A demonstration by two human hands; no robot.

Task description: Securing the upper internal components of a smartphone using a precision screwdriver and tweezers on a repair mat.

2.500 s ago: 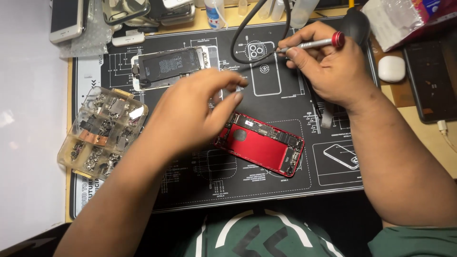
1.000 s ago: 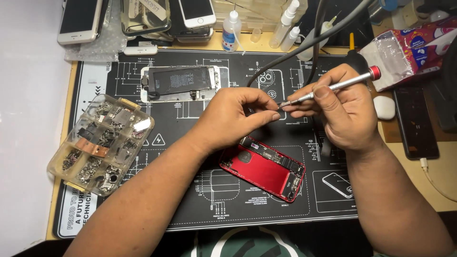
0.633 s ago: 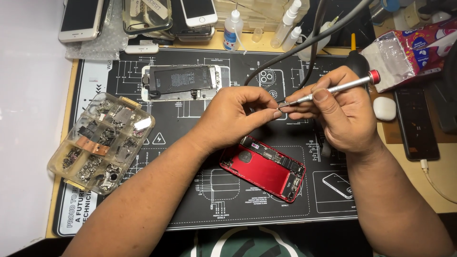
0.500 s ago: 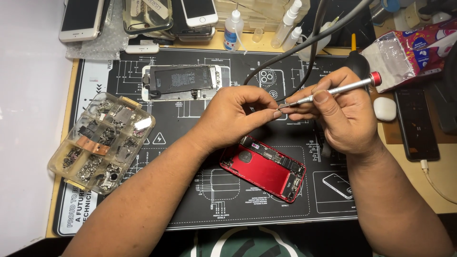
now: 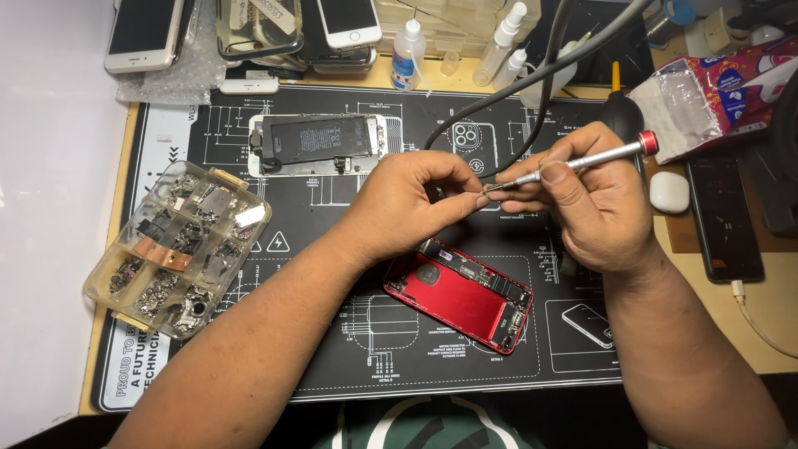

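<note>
Screwdriver (image 5: 582, 160) sits clamped in our right hand (image 5: 594, 204) w/ tip at left hand (image 5: 411, 204), whose grip pinches sth tiny, above open red phone (image 5: 461, 295) on mat (image 5: 332, 349).

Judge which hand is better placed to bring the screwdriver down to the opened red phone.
Right. The right hand already grips the screwdriver, just above the red phone; the left hand only pinches at its tip.

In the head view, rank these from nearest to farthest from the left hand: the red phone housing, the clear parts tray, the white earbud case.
From the left hand:
1. Red phone housing, just below it on the mat.
2. Clear parts tray, to its left.
3. White earbud case, far right, beyond the right hand.
</note>
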